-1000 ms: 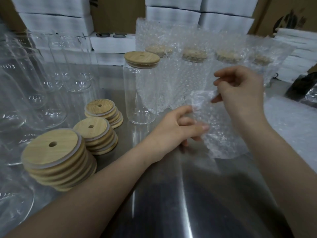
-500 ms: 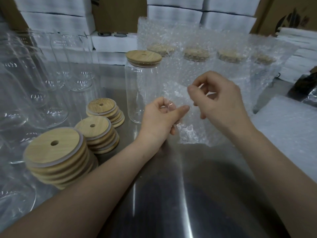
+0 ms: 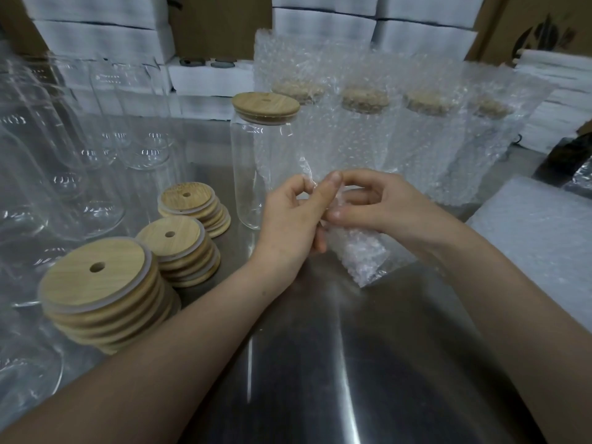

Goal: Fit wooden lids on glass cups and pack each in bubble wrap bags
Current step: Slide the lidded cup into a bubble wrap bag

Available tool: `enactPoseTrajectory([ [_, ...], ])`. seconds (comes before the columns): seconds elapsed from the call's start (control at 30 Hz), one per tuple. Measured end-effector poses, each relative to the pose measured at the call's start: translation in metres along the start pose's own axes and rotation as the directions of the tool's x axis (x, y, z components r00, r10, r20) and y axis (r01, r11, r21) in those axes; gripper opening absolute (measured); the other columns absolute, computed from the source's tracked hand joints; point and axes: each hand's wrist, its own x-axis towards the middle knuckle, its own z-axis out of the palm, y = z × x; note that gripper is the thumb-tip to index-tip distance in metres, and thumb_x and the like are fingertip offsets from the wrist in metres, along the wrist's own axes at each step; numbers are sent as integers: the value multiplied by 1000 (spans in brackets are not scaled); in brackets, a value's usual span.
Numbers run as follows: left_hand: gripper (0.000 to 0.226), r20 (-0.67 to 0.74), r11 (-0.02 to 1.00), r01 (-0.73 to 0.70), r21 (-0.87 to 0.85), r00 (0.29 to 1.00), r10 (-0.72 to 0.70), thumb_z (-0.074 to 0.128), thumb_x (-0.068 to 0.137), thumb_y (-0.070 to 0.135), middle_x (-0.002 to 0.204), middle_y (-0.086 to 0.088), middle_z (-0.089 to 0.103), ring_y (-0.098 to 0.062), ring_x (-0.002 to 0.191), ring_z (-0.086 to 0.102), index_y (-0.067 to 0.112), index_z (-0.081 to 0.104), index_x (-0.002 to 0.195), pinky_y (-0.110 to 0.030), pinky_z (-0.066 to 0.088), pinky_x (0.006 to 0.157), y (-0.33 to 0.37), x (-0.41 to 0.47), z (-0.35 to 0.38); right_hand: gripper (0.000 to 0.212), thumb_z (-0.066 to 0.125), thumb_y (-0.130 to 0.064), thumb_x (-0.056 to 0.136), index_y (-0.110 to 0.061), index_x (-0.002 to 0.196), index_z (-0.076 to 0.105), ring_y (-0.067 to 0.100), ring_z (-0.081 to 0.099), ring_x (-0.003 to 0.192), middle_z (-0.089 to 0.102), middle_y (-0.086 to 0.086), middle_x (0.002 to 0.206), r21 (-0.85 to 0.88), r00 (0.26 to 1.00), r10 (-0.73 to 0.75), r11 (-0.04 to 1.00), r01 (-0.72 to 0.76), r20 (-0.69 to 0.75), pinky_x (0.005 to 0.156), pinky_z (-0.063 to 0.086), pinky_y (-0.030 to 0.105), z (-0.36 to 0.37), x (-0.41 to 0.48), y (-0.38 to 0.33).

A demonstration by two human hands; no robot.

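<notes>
1. Head view: my left hand [image 3: 288,225] and right hand [image 3: 384,206] meet fingertip to fingertip. Both pinch the mouth of a bubble wrap bag [image 3: 358,254], and I judge I'm rubbing its layers apart to open it.
2. The bag's closed end hangs below my hands, toward the steel table [image 3: 352,363].
3. The lidded glass cup [image 3: 256,161] stands just beyond my left hand, close by for bagging.
4. Wrapped cups [image 3: 365,129] line up beyond my right hand. Wooden lid stacks [image 3: 96,283] sit left of my left forearm, within easy reach.
</notes>
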Motion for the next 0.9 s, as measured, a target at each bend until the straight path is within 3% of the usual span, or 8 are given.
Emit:
enactPoseTrajectory([
  [0.1,38,-25,999,-39,28,999,40,67,92,18,61,-26,60,-12,31,42,-16,49,89,-21,30,36,1,-1,2,24,68,-6,87,-19,107,71,23,71,100,76,10,99,42,999,-8,999,9,-38,104,48,47,-1,1,1],
  [0.17,33,-29,997,-56,49,998,57,70,90,12,68,-33,63,-11,31,43,-12,48,83,-20,29,34,1,-3,4,24,63,-2,88,-21,97,74,23,71,101,76,7,99,82,997,12,997,-5,-79,102,50,45,0,3,1],
  [0.23,29,-38,996,-56,68,998,59,71,88,10,67,-31,64,-10,32,42,-2,46,76,-19,31,35,0,-4,5,24,62,-1,88,-20,95,75,26,72,97,77,6,94,89,992,28,996,-17,-122,98,53,43,0,4,2],
  [0.33,32,-48,994,-47,97,998,52,71,87,9,56,-18,64,-10,33,44,11,42,72,-18,31,35,0,-4,6,27,63,-2,88,-22,101,74,8,64,64,74,-5,72,40,982,13,999,-5,-190,69,48,28,-1,5,2],
  [0.5,20,-79,982,-40,184,995,55,64,86,3,49,-11,58,-11,35,52,15,47,88,-21,38,37,0,-5,4,33,61,0,88,-22,112,70,2,47,46,72,-12,64,-58,952,-23,998,6,-306,47,40,11,-7,7,2],
  [0.67,32,-115,957,-49,286,990,85,57,80,-2,42,-4,52,-11,30,46,20,59,104,-19,41,36,1,-6,6,38,46,-2,84,-31,96,68,6,58,51,75,-12,75,-150,838,-164,984,99,-521,48,48,18,-8,6,4],
  [0.8,21,-152,939,-12,344,986,68,59,79,4,36,3,49,-8,28,47,20,64,92,-16,39,36,-1,-5,4,31,46,-14,80,-37,88,66,6,59,53,72,-12,74,-240,702,-265,961,138,-661,52,49,25,-9,3,-1],
  [0.9,11,-160,932,21,362,986,40,62,82,9,41,2,52,-9,29,48,20,64,81,-18,41,36,-2,-6,4,31,50,-11,84,-30,102,66,0,59,71,68,-13,94,-314,687,-321,939,141,-652,70,53,24,-6,3,-9],
])
